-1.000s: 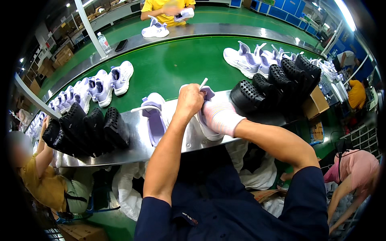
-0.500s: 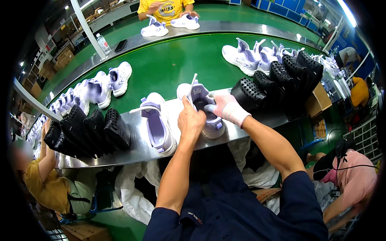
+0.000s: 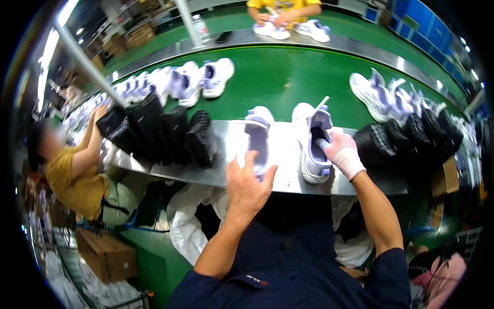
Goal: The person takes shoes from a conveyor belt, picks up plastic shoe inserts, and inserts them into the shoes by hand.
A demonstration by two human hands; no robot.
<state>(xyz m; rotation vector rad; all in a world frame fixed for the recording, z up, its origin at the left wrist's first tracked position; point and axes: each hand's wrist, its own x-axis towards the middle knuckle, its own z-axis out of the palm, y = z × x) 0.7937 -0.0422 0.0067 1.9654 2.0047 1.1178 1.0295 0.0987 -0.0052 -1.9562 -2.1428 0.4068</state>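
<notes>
Two white-and-lilac sneakers stand side by side on the metal ledge before me, toes pointing away. Over the heel of the left sneaker (image 3: 261, 123) my bare left hand (image 3: 249, 186) is open, fingers spread; whether it touches the shoe I cannot tell. The right sneaker (image 3: 315, 167) has its tongue standing up. My right hand (image 3: 343, 155), in a pale pink-and-white knit glove, grips this shoe's right collar, with a fingertip reaching into the opening. The inside of this shoe looks dark, and the rest of the gloved fingers are hidden.
Black perforated shoe lasts (image 3: 199, 138) stand in a group on the left; more black lasts (image 3: 378, 144) stand on the right. Sneaker rows line the green belt (image 3: 288, 77). A co-worker in yellow (image 3: 284, 10) handles sneakers opposite; another person (image 3: 74, 170) sits at left.
My left hand has left the right sneaker and moved left over the other one, its fingers spreading. My right hand stays at the right sneaker's collar. The view has turned leftward.
</notes>
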